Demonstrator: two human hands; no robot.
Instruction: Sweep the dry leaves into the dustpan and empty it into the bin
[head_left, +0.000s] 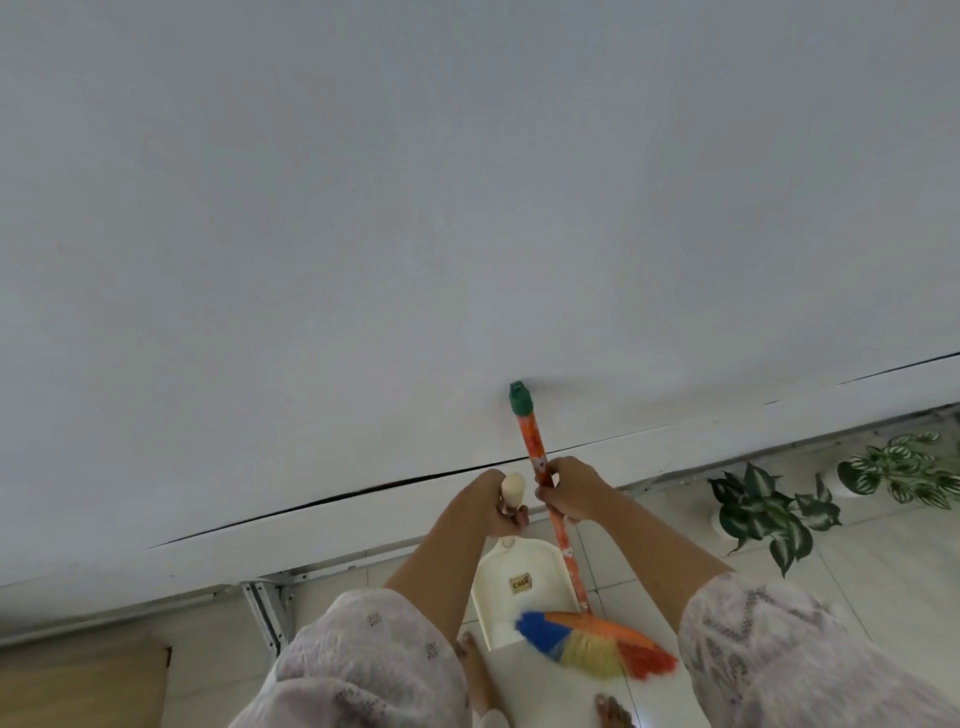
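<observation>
- Head view, mostly blank white wall (467, 208), so not much to go on.
- Left hand (496, 501) is wrapped round the cream round-tipped dustpan handle (513, 491); fingers curled tight, mostly hidden under it.
- Cream plastic dustpan (511, 587) hangs below that hand over the pale tiled floor (857, 571), its lower lip covered by the bristles.
- Right hand (569, 491) is fisted on the orange patterned broom stick with green cap (537, 457).
- Blue, yellow and red bristle head (592, 647) sits at the pan's mouth.
- Can't make out any leaves in the pan; bare toes (613, 709) cut off at the bottom edge.
- Green variegated potted plants (769, 512) off right, pots barely visible.
</observation>
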